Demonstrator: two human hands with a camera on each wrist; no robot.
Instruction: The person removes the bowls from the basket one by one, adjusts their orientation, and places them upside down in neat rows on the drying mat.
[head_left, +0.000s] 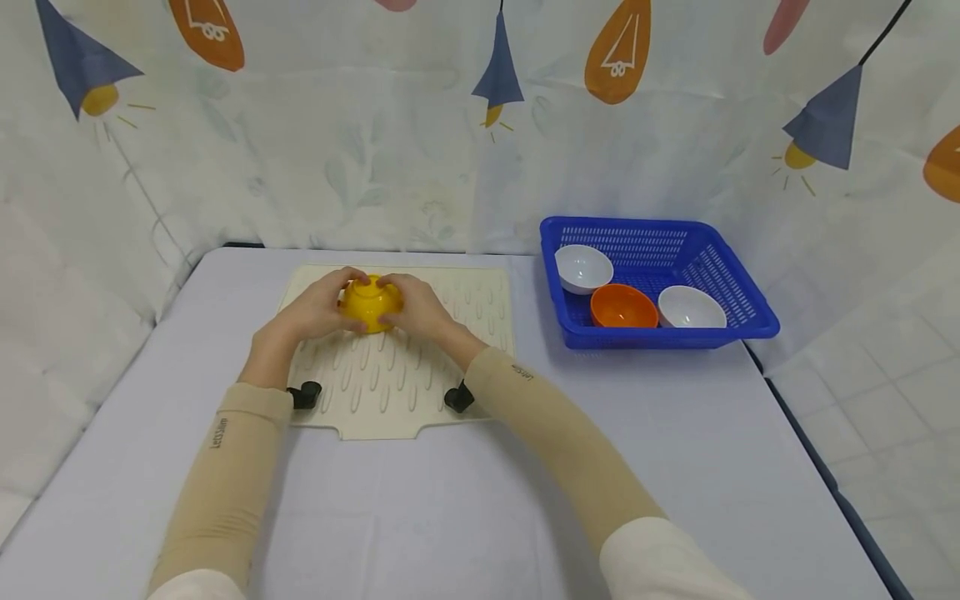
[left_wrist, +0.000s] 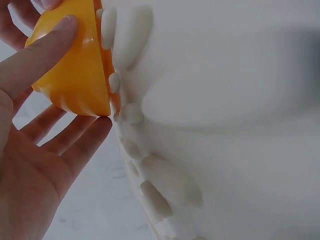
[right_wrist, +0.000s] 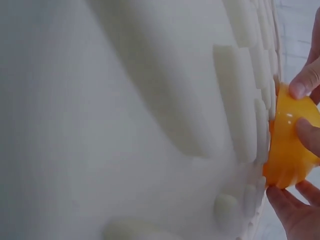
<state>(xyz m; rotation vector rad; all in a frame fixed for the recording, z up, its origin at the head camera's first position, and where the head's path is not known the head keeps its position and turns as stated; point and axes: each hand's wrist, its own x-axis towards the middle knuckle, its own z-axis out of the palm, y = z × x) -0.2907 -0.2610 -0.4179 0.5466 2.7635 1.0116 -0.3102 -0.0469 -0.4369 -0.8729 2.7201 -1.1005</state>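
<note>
A yellow bowl [head_left: 371, 304] sits upside down, rim down, toward the back of a cream ribbed draining mat [head_left: 382, 400]. My left hand [head_left: 321, 304] grips its left side, with the thumb across the near wall and the fingers around the far side. From the right, my right hand [head_left: 422, 310] holds it the same way. The left wrist view has the left thumb pressed on the bowl [left_wrist: 75, 60] and fingertips right at its rim. In the right wrist view the right hand's fingers [right_wrist: 281, 197] reach the rim too.
At the back right stands a blue perforated basket [head_left: 626, 337] holding two white bowls [head_left: 583, 268] and an orange bowl [head_left: 624, 307]. White cloth covers the table [head_left: 435, 517]. A patterned curtain [head_left: 420, 167] hangs close behind. Small black devices [head_left: 459, 397] sit at both wrists.
</note>
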